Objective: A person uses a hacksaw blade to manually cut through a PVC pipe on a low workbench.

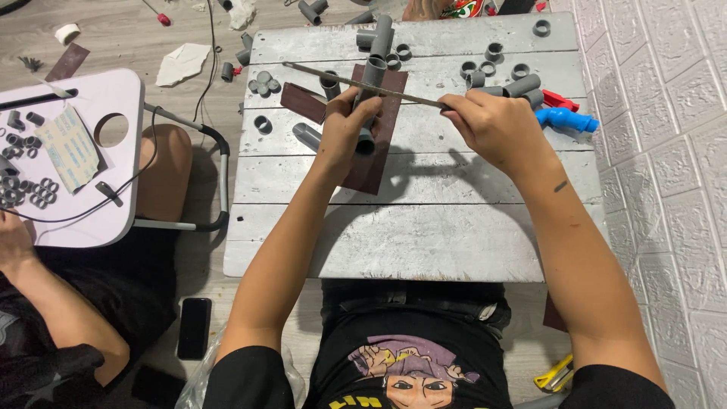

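A grey plastic pipe piece (369,91) is held upright near the far middle of a bench (409,235) of pale wooden planks. It is gripped low down by the left hand (344,129), whose fingers are closed around it. A long thin file (356,83) is laid across the pipe at a slant, and its near end is pinched in the closed right hand (492,125). Under the pipe a dark brown strip of sandpaper (375,155) is spread on the bench, with a smaller brown piece (303,101) just to its left. Grey pipe fittings and short rings (492,68) are scattered over the far part of the bench, and a blue fitting (566,119) is seen at its right edge, beside the white wall (666,151). At the left, a white folding tray table (72,163) is loaded with small grey rings, and another person's arm (60,310) is seen beside it. A black phone (195,327) is lying on the floor.
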